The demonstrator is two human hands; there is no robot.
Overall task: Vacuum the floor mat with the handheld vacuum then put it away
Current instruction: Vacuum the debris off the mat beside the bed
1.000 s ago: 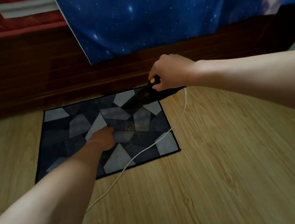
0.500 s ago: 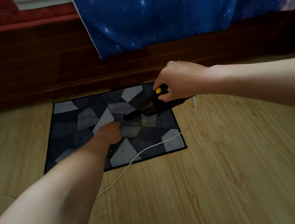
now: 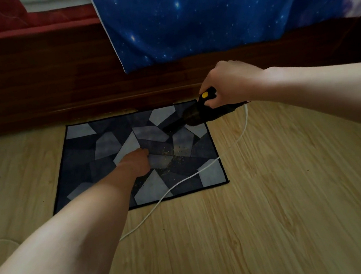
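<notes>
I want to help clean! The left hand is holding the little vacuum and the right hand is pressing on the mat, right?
Swapped. The head view shows the right hand gripping the vacuum, while the left hand presses on the mat.

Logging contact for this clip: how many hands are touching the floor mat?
1: the left hand presses on the floor mat near its middle. The right hand holds the handheld vacuum.

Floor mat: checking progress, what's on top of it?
On the floor mat: crumbs, left hand, white cord, vacuum nozzle. Anything beneath the hand is hidden.
</notes>
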